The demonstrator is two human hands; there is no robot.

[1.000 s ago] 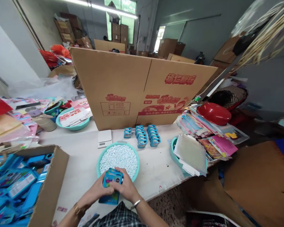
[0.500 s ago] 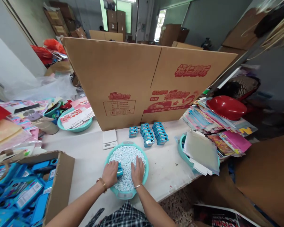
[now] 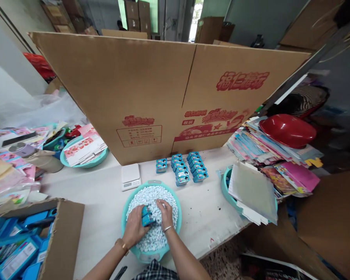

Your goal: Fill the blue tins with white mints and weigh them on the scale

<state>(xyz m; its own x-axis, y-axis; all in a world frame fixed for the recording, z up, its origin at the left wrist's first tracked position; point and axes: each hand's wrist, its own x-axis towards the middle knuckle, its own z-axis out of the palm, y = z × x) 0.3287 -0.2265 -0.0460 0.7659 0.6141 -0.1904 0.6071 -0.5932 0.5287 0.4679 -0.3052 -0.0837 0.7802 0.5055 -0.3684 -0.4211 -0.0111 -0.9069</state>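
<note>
A turquoise basin (image 3: 178,225) full of small white pellets (image 3: 151,244) stands in front of me. My left hand (image 3: 134,228) is wrapped round a pair of small blue cases (image 3: 147,220), holding them low over the pellets. My right hand (image 3: 166,214) is just to their right, its fingers curled into the white pellets; how many it has gathered is hidden. Beyond the basin, similar blue cases (image 3: 181,170) stand in short rows. A small white scale (image 3: 131,177) lies at the basin's far left.
At the lower left, a cardboard box (image 3: 64,237) holds many blue packages. A large cardboard panel (image 3: 140,89) stands upright across the back. A basin topped with sheets (image 3: 249,190), stacked printed bags (image 3: 251,144) and a red bowl (image 3: 287,130) occupy the right side.
My right hand has gone from spread fingers on the pellets to curled ones, closer to the blue cases. The cases in my left hand now show more. The view has shifted somewhat.
</note>
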